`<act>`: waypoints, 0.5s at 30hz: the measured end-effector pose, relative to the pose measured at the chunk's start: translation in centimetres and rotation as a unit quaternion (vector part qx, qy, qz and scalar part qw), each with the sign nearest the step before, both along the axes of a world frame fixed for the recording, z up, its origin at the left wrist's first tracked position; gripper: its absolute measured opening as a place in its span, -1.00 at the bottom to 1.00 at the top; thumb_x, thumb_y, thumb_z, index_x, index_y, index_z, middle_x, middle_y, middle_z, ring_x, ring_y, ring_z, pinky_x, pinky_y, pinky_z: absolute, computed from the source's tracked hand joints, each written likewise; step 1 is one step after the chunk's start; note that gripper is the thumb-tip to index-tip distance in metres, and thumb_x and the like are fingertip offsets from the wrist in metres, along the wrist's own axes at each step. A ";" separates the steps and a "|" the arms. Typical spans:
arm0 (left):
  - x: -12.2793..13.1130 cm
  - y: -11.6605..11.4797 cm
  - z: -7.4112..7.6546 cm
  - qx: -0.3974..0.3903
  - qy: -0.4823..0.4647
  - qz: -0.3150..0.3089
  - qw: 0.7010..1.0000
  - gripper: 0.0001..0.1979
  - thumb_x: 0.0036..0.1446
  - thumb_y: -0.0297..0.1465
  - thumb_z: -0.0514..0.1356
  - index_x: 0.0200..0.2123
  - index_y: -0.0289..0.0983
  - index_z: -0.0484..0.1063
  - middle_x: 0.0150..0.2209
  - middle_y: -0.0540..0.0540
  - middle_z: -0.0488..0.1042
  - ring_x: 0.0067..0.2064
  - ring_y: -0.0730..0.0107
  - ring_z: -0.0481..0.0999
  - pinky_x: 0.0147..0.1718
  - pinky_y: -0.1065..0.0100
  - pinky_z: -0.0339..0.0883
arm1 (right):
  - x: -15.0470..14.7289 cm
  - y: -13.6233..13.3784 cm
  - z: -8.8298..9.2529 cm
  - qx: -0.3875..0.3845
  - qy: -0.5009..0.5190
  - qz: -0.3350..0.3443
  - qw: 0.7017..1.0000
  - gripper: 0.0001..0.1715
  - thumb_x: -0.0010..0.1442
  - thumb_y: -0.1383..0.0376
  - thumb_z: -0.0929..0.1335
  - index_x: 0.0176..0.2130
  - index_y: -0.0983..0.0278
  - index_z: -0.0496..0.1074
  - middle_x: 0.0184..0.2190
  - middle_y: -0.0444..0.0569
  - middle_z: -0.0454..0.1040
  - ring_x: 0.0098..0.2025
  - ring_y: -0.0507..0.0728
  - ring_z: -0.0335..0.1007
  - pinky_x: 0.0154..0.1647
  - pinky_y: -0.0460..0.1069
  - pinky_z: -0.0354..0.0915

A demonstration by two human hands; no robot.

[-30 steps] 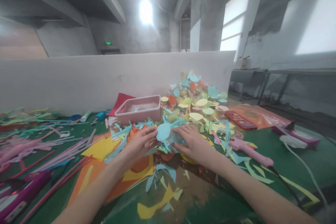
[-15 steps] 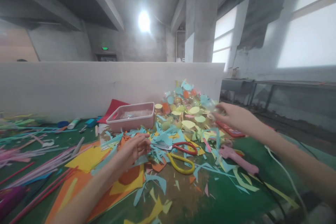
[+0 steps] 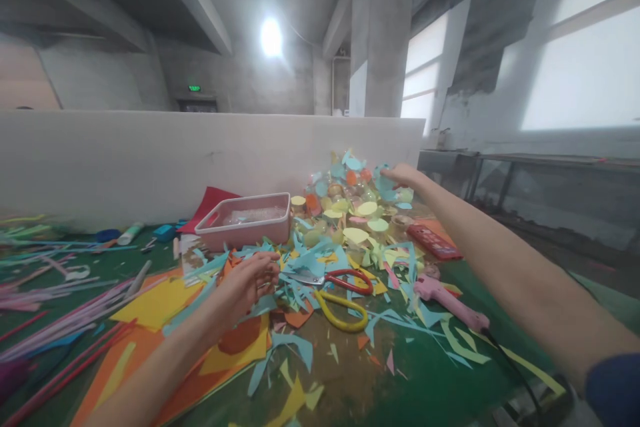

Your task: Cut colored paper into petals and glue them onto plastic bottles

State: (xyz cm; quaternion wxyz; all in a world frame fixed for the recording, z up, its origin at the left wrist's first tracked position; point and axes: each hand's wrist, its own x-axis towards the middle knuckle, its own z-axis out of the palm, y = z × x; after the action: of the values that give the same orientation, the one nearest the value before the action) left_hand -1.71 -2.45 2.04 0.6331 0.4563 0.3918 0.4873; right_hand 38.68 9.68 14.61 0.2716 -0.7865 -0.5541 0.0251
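Observation:
My right hand [image 3: 406,175] is at the right side of a heap of clear domes and paper discs [image 3: 367,208]. Its fingertips pinch a light-blue, partly see-through dome piece [image 3: 386,187], whose shape is partly hidden. My left hand [image 3: 254,279] hovers over or rests on blue paper scraps [image 3: 315,260], fingers loosely stretched and holding nothing. Just right of it lie scissors [image 3: 345,282] with one red and one yellow handle loop, blades pointing toward the left hand. A pink glue gun [image 3: 450,303] lies on the green tabletop, its cord trailing toward the front right.
Behind the left hand stands a pink basket [image 3: 245,235] with clear material inside. Orange and yellow sheets [image 3: 160,303] lie under the left forearm. Pipe cleaners [image 3: 65,320] spread at far left. A red flat case [image 3: 434,242] sits right; a white board [image 3: 150,167] closes the back.
My right hand has moved left and farther back, to the upper right of the heap, carrying the blue see-through piece. My left hand has stayed over the scraps. The view has shifted slightly.

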 end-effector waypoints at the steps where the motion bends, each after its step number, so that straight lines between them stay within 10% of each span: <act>1: 0.0 0.0 0.0 0.000 0.001 0.001 1.000 -0.75 -0.04 -0.39 0.41 -0.26 -0.32 0.51 -0.45 -0.02 0.49 -0.44 0.46 0.51 -0.45 0.47 0.41 | -0.1 0.7 -0.1 -0.009 -0.006 -0.008 1.000 -0.55 0.31 0.11 0.30 -0.17 0.46 0.53 -0.41 0.19 0.58 -0.44 0.21 0.58 -0.52 -0.05 0.34; 15: 0.6 -0.3 -0.3 -0.004 0.025 -0.008 1.000 -0.76 -0.12 -0.41 0.42 -0.33 -0.31 0.52 -0.50 -0.01 0.48 -0.47 0.48 0.46 -0.48 0.48 0.29 | 0.3 4.8 -0.7 -0.033 -0.052 -0.008 0.998 -0.57 0.37 0.13 0.34 0.08 0.36 0.43 0.03 0.14 0.49 -0.10 0.21 0.53 -0.09 0.14 0.48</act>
State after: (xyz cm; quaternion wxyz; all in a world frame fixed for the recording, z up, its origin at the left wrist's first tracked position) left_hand -1.07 -2.71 1.73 0.6286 0.4688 0.4060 0.4692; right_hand 39.03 14.48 13.86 0.2166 -0.7995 -0.5603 0.0006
